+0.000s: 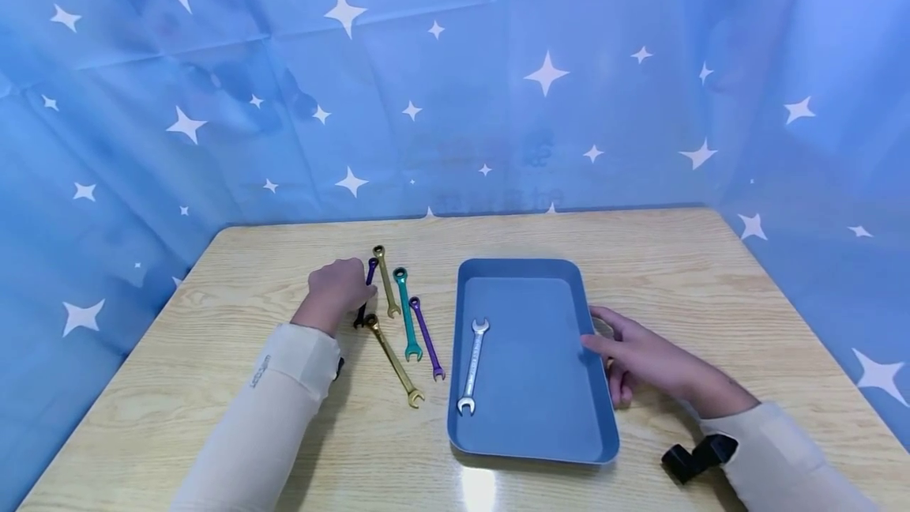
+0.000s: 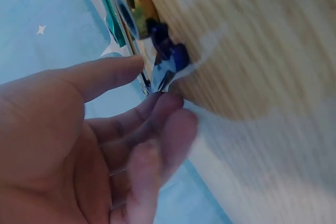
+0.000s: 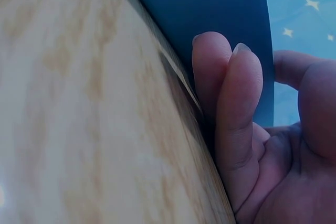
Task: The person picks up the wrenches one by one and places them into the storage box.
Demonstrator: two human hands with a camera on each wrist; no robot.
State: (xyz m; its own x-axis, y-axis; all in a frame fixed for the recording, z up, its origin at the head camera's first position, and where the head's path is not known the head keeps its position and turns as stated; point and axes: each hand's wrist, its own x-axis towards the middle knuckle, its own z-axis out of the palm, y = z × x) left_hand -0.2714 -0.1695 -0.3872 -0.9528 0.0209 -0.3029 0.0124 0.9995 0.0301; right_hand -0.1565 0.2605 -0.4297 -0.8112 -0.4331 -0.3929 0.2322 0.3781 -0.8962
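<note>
My left hand [image 1: 340, 284] reaches to a dark purple wrench [image 1: 370, 271] lying on the table. In the left wrist view the thumb [image 2: 118, 72] stands apart from the bent fingers [image 2: 176, 124], with the dark wrench [image 2: 177, 59] at the gap between them. Two gold wrenches [image 1: 387, 284], a teal wrench [image 1: 407, 314] and a purple wrench [image 1: 426, 338] lie beside it. My right hand [image 1: 636, 354] grips the right wall of a blue-grey tray [image 1: 540, 385], thumb over the rim and fingers outside. A silver double open-end wrench [image 1: 473, 366] lies inside the tray, near its left wall.
The wooden table [image 1: 711, 283] runs back to a blue curtain [image 1: 455, 85] with white stars. A black wrist device [image 1: 700, 457] sits at my right sleeve.
</note>
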